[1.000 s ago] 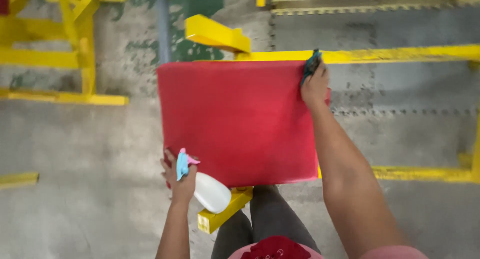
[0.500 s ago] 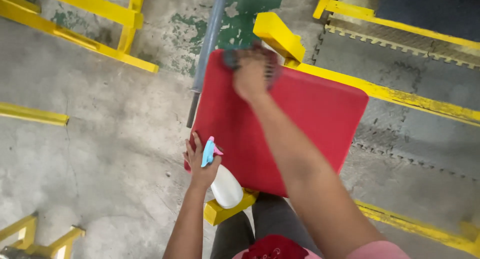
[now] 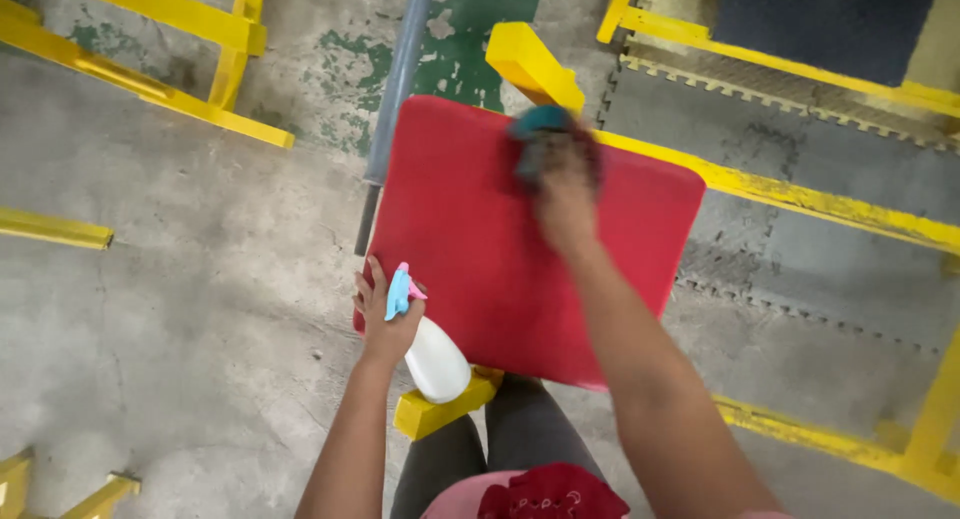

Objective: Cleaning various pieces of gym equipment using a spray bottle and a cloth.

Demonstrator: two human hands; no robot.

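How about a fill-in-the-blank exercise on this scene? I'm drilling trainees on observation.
1. The left hand holds a white ____ bottle.
2. The right hand presses a teal cloth on the ____ pad.
3. The frame under the pad is painted ____.

Missing words: spray; red; yellow

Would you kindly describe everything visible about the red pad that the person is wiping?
The red pad is a flat, roughly square cushion with rounded corners and a smooth covering that looks like vinyl. It lies face up on a yellow metal frame, tilted across the view. The right hand presses a teal cloth near its far edge, blurred. The left hand, holding a white spray bottle, rests at its near left corner.
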